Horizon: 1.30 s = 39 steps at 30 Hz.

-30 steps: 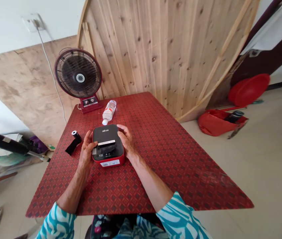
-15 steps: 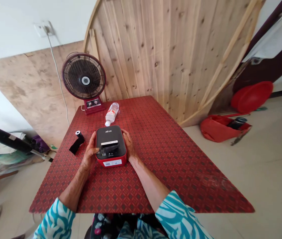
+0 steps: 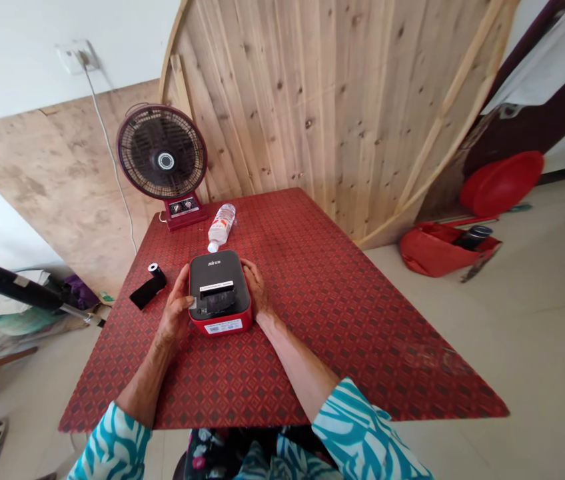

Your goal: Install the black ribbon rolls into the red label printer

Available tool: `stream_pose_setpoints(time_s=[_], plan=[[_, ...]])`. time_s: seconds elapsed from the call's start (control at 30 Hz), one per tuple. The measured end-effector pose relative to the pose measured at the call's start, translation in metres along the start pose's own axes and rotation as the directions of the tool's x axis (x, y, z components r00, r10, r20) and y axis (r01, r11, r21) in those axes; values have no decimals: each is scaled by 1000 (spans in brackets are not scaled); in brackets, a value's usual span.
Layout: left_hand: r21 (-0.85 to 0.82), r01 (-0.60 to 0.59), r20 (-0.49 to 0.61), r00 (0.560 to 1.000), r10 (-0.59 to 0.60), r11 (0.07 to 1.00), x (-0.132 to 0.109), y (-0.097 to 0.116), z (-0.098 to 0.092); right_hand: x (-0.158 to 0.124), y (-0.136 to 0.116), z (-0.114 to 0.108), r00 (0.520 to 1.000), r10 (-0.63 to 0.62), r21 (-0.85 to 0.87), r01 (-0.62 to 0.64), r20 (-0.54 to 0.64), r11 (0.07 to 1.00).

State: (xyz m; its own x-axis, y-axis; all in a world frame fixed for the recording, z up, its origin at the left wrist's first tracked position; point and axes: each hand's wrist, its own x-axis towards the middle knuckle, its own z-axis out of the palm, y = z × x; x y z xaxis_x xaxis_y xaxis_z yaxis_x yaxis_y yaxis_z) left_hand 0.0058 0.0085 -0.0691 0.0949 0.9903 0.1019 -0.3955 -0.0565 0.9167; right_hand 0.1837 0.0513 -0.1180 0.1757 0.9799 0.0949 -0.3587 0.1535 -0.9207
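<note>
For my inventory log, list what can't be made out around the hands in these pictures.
Head view only:
Left side of the black-and-red box-shaped device: hidden by the left hand.
Right edge: partly covered by the right hand.
Lettering on its white front sticker: too small to read.
Inside its top opening: too dark and small to tell.
</note>
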Motion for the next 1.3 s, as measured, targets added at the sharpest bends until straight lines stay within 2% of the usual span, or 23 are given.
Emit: stream_pose_setpoints(time_s=[0.23,0.5,0.8,1.03,1.1,1.2,1.3], plan=[[62,28,84,996,-34,998,3,3,-13,0,-4,1,1000,-5,-5,5,-23,1000],[80,7,72,997,-12,997,1,1,-10,-1,-2,0,1000,-21,-20,21,-4,1000],[80,36,64,997,-41,996,0,4,-8,1,-2,0,997,-72,-69,71,-15,995],[198,-19,56,998,8,980,2,7,-11,2,-1,1,999,-54,-48,53,-9,997],[324,-93,35,996,86,942,2,13,-10,2,-2,1,999,-52,-46,51,-10,998],[564,-191,34,977,209,803,5,27,-2,1,-4,2,998,-52,-47,51,-19,998],[658,-190,114,982,153,729,18,42,15,1,-5,3,998,-52,-36,51,-32,998]])
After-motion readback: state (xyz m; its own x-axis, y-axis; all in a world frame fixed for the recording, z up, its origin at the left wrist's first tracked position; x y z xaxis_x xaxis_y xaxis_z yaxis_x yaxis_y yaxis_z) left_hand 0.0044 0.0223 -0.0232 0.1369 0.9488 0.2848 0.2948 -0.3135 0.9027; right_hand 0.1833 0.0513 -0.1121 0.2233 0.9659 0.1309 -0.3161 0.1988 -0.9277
